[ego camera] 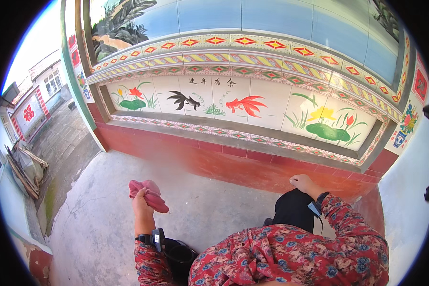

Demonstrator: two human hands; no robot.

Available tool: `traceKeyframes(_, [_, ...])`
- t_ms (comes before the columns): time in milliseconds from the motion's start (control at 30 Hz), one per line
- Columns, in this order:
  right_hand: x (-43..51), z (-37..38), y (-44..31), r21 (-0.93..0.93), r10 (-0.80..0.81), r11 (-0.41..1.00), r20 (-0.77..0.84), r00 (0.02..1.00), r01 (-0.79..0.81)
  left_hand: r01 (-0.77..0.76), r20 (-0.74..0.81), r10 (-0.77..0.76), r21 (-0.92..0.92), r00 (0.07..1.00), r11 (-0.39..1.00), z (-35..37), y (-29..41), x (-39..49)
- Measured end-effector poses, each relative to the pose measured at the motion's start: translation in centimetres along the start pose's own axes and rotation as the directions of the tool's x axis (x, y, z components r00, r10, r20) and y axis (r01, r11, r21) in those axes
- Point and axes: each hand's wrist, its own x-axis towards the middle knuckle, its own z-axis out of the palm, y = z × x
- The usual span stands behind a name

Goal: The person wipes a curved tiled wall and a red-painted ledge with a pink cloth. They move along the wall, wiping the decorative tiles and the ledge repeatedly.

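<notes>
My left hand (143, 205) grips a bunched pink cloth (151, 195) above the concrete floor. On my left wrist is a strap with a small device (158, 239). Below it, partly behind my forearm, is a round black container (180, 254), its contents too dark to tell. My right hand (305, 183) is above my dark-trousered knee (293, 205), near the foot of the tiled wall, with its fingers curled. Nothing shows in it, though its palm is hidden. A cabled device (314, 209) is strapped to my right wrist.
A wall with painted fish tiles (232, 96) and a red base (236, 168) stands in front. A pale wall (411, 200) rises at the right. Left, past the green-edged wall end, lie a paved yard (66, 132) and stacked wooden boards (21, 173).
</notes>
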Motion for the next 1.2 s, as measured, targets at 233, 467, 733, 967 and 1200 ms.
traceKeyframes(233, [-1.1,-0.2,-0.4,0.009,-0.019,1.000,-0.120,0.993,0.020,-0.109,-0.064,0.109,0.010,0.992,0.994,0.3,-1.2,1.1])
traceKeyframes(467, [-2.7,-1.1,-1.6,-0.002,-0.078,0.997,-0.126,0.989,0.079,-0.184,0.084,0.190,-0.067,0.978,0.981,1.7,-0.1,-1.6])
traceKeyframes(733, [-4.3,-2.3,-4.6,0.043,-0.263,0.965,0.200,0.944,0.260,-0.056,-0.008,0.058,0.123,0.998,0.991,3.2,0.2,-3.4])
traceKeyframes(967, [-2.9,-2.7,-4.7,-0.025,-0.248,0.961,0.372,0.895,0.276,-0.022,0.192,-0.074,0.456,0.979,0.890,7.1,-0.7,-6.6])
traceKeyframes(1200, [0.1,-2.0,-6.1,-0.066,-0.056,0.994,0.388,0.920,0.088,0.049,0.083,-0.100,0.476,0.992,0.878,8.9,-2.3,-3.5])
